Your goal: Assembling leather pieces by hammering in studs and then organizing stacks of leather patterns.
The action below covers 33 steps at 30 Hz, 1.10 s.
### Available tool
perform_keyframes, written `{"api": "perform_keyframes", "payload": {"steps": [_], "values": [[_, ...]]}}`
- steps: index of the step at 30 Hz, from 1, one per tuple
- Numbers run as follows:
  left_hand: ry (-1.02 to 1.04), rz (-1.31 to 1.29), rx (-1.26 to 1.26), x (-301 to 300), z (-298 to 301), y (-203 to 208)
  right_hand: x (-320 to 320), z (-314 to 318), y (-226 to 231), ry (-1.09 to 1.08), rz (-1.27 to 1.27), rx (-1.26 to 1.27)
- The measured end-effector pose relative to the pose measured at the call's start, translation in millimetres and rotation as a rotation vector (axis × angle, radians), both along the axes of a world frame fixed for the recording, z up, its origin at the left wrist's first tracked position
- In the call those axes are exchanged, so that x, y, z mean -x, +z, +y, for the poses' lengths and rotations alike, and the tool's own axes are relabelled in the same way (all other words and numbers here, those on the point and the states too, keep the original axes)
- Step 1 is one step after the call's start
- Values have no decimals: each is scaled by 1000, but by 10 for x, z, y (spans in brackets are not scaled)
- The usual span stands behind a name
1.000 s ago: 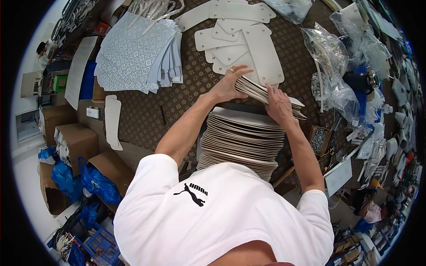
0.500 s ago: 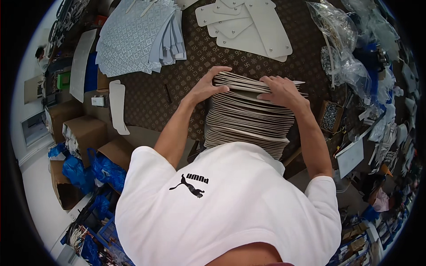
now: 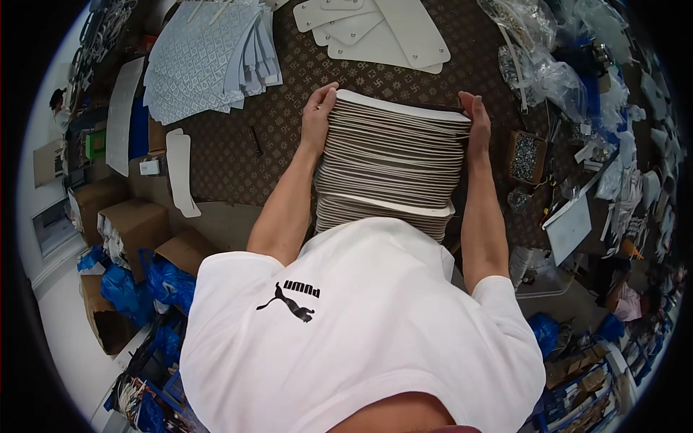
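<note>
A tall stack of thin off-white panels [image 3: 393,151] with dark lines between its layers stands in front of my chest, its near end hidden by my white shirt. Round the far left corner of the stack my left hand [image 3: 316,124] is closed, its fingertips at the top panel's edge. My right hand [image 3: 477,128] lies against the opposite side, fingers stretched out and pointing away from me, the palm turned to the panel edges. Beyond the stack are loose white panels with metal studs [image 3: 390,36], overlapping on the brown patterned tabletop [image 3: 289,119].
Patterned pale-blue sheets [image 3: 206,65] fan out at the far left, near a single white strip [image 3: 182,173]. On the right are a box of small metal parts [image 3: 527,156] and clear plastic bags [image 3: 556,79]. Cardboard boxes [image 3: 137,224] and blue bags [image 3: 170,278] crowd the lower left.
Both hands have moved off the stack's top to its left and right sides. The upper panels, earlier lifted and splayed under my fingers, now lie evenly. The whole view has shifted slightly.
</note>
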<state>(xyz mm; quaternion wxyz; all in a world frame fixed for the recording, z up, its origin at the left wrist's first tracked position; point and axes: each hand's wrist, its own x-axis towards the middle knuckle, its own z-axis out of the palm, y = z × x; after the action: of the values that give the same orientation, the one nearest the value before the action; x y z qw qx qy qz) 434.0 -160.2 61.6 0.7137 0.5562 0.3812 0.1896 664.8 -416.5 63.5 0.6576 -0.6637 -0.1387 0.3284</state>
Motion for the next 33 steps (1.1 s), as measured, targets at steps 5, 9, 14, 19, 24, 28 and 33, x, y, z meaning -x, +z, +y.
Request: {"api": "perform_keyframes", "payload": {"steps": [5,9,14,19,24,28,33], "values": [[-36,-51,42,128,-97,50,-1,-307,-209,-96,200,-141],[41,-129,414,136,-125,2,154,-365,-21,19,149,-139],[-44,33,143,46,-29,-6,127,-130,-1,-182,70,41],[5,-27,4,-40,70,-151,145,-68,170,65,-53,9],[-51,31,23,-157,196,-83,196,-119,80,25,35,239],[-96,17,-106,-170,150,-134,207,-67,59,-33,34,186],[-95,27,-185,-108,-26,-66,71,-218,-300,-67,-274,283]]}}
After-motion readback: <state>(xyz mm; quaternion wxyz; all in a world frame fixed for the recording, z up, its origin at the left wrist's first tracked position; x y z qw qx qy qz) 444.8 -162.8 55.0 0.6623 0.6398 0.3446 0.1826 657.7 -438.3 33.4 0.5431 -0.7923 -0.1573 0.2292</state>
